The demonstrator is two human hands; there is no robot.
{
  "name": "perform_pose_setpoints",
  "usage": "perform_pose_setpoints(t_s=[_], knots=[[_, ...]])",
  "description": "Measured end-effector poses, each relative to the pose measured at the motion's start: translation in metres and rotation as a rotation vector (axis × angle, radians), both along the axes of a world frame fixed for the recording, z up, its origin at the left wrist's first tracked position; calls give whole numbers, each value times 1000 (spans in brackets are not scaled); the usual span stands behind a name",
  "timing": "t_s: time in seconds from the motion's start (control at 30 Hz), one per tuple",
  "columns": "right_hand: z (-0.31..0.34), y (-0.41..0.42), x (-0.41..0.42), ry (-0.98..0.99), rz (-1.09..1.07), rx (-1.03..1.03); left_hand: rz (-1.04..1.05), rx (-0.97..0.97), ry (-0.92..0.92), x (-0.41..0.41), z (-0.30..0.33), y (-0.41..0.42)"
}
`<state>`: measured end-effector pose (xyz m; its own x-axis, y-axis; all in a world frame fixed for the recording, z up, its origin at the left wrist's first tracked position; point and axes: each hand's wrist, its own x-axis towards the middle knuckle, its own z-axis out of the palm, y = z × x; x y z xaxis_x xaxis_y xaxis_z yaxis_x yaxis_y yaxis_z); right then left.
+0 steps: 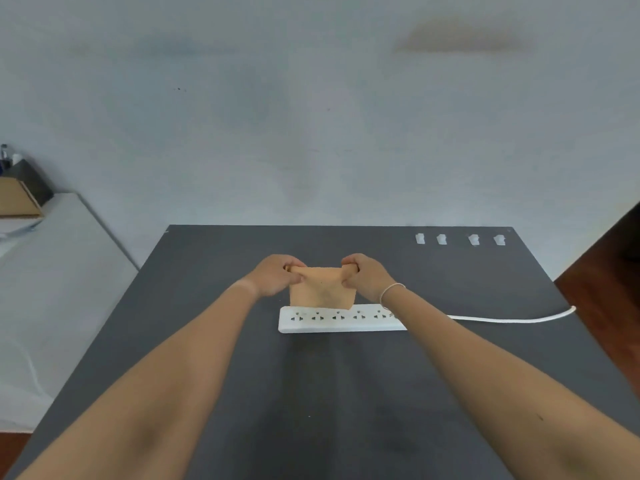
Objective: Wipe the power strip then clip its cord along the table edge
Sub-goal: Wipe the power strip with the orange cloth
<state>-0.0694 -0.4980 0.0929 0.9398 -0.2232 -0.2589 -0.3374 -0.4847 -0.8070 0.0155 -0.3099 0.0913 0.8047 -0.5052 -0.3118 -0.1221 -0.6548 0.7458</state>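
Left hand (277,275) and right hand (363,275) each pinch a top corner of the cloth (322,289), hung above the table (329,393); power strip (341,318) lies beneath, cord (512,318) trailing right; clips (460,239) far corner; risk: hard wiping could shove the loose strip.

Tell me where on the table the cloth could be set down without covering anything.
Bare patches: the wide stretch of table between the power strip and the near edge, and the far-left area beside the left hand. Crowded: the far-right corner with four clips, and the right side, crossed by the cord.
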Motion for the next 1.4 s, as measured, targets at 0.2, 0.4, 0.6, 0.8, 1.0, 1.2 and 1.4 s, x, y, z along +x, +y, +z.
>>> perform_pose_setpoints(t_s=[0.2, 0.4, 0.6, 0.8, 1.0, 1.2, 1.4], knots=[[0, -14, 6, -102, -10, -104, -38, -16, -73, 12, 3, 2], [-10, -4, 8, -90, -274, 433, -4, -114, 80, 19, 0, 1], [-21, 7, 7, -113, -276, 925, 95, -184, 196, 22, -6, 0], [-23, 16, 12, -207, -407, 908, 98, -177, 256, 22, -9, 2], [-15, 18, 17, -335, -529, 941, 30, -150, 320, 17, -9, -4], [-6, 14, 16, -326, -520, 916, -11, -77, 304, 9, -14, -6], [-15, 2, 0, -258, -314, 401, -20, 152, 5, 7, -51, 28]])
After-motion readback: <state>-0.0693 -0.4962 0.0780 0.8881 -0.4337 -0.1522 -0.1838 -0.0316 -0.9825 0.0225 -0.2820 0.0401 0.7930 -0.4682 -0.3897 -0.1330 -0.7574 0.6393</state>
